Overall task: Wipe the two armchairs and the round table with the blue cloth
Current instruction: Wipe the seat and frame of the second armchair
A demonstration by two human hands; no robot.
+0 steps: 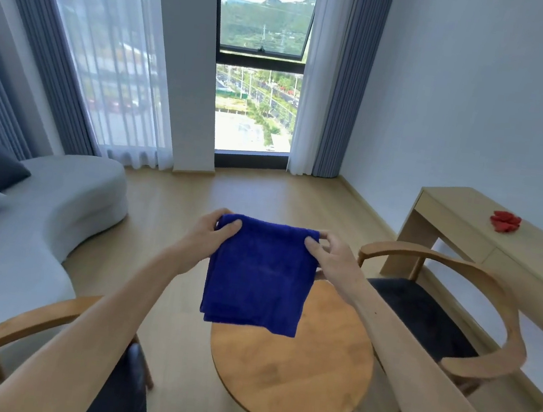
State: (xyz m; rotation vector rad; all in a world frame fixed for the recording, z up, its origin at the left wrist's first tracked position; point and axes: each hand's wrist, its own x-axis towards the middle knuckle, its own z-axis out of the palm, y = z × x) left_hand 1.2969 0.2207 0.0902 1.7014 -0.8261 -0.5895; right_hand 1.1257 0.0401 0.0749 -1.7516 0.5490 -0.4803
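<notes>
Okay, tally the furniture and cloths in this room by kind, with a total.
Armchairs: 2 (left armchair, right armchair)
Round table: 1
Sofa: 1
Desk: 1
Blue cloth: 1
Total: 6

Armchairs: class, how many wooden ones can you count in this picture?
2. One armchair stands at lower left, partly behind the left arm; the other armchair stands right of the round table, beside the desk.

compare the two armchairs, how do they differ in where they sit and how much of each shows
The left armchair stands at the near left of the round table, largely hidden by the left forearm; the right armchair stands farther back on the right, by the desk. The right one's dark seat shows plainly; the left one's shows only as a sliver. Both share curved wooden armrests and dark seats.
</notes>
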